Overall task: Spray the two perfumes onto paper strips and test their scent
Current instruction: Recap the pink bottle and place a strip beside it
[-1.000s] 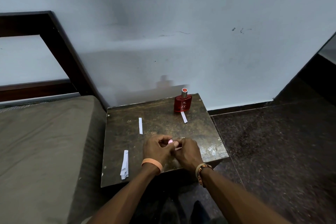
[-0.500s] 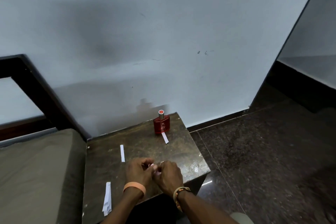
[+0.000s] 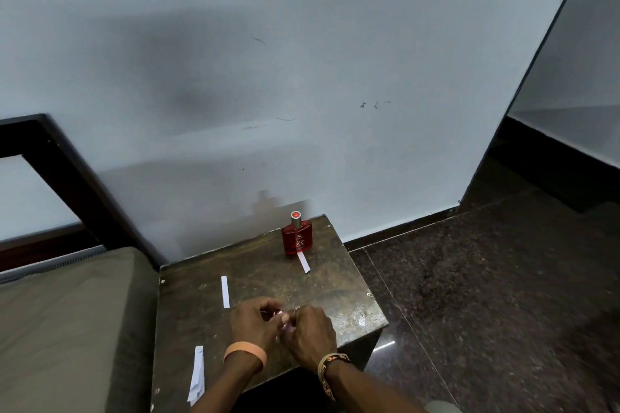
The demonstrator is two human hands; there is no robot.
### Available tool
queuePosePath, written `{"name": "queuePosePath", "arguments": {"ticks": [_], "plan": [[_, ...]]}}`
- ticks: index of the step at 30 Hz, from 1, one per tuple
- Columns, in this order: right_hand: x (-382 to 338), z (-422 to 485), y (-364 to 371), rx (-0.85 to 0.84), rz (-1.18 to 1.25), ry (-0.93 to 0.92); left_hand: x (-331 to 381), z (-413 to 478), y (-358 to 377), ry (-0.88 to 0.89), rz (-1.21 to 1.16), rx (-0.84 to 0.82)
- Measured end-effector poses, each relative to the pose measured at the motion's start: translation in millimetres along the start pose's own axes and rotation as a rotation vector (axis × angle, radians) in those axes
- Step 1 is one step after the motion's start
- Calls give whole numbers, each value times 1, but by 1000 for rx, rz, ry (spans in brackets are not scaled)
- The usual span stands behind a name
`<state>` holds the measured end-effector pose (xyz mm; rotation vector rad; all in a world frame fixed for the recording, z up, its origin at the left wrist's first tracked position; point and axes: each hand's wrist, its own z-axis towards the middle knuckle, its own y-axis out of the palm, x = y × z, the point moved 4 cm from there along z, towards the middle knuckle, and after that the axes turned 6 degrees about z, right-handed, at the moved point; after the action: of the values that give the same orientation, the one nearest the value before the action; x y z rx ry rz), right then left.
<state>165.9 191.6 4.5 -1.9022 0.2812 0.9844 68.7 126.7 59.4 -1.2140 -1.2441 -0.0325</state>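
Left hand (image 3: 255,323) and right hand (image 3: 310,334) are clamped together on a small item (image 3: 277,313); strips (image 3: 225,292) lie untouched, so testing is judged outstanding.

The perfume bottle (image 3: 297,239) was red, the paper strips (image 3: 225,292) white, the surface (image 3: 339,292) mottled brown, the wristband (image 3: 245,353) orange.

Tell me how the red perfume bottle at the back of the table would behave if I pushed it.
The red perfume bottle looks like glass: probably rigid, heavyish for its size, breakable. Standing upright on a flat base, it would likely slide, not roll; a knock near the silver cap might tip it.
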Motion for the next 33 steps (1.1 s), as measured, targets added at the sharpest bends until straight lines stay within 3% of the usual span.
{"name": "queuePosePath", "arguments": {"ticks": [33], "plan": [[-1,-4,-4,18,-39,-14,8,0,-4,1,90,-33]]}}
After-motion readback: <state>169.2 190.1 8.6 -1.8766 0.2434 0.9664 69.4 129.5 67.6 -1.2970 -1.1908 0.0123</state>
